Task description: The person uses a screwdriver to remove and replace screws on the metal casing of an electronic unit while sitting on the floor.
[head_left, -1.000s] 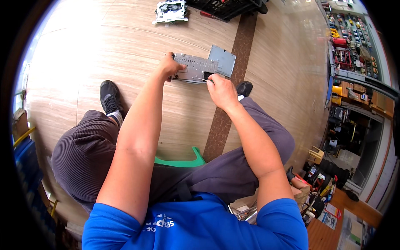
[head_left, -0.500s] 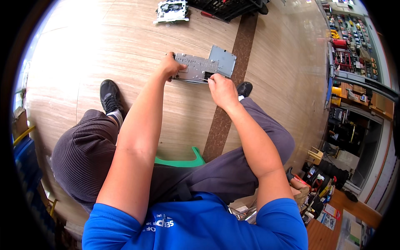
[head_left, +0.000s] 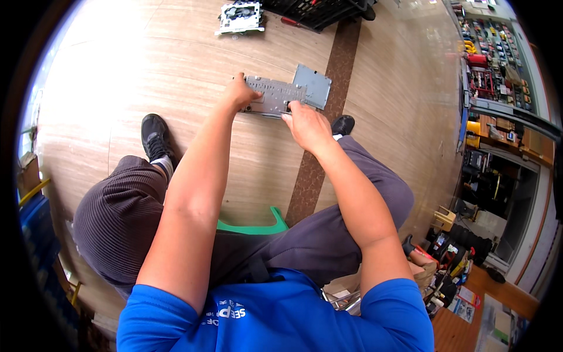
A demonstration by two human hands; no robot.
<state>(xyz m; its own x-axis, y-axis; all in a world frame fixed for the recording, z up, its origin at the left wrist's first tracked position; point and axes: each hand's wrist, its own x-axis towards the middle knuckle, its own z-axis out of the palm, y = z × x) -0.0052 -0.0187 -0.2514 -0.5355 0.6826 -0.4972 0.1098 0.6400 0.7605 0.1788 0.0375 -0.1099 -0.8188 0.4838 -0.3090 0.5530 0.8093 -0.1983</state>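
Observation:
A flat grey metal device casing (head_left: 271, 95), dotted with holes, is held above the floor in front of me. My left hand (head_left: 239, 94) grips its left end, thumb lying on the upper face. At the lower right corner, by a small dark opening, the fingers of my right hand (head_left: 306, 122) are bent and pinched together. A thin light line shows at those fingertips; what it is cannot be made out, and the fingers hide most of the opening. Behind the casing's right end is a bluish-grey metal plate (head_left: 314, 85); whether they are joined is unclear.
Farther off on the floor lies a white-framed mechanism (head_left: 241, 17), near a black plastic crate (head_left: 319, 13) and a red-handled tool (head_left: 291, 22). A green plastic piece (head_left: 252, 229) shows by my legs. Tool-filled shelves (head_left: 495, 64) and cluttered goods line the right side.
My right hand has shifted slightly left along the casing's edge, and its fingers now cover more of the dark opening. My left hand keeps its grip.

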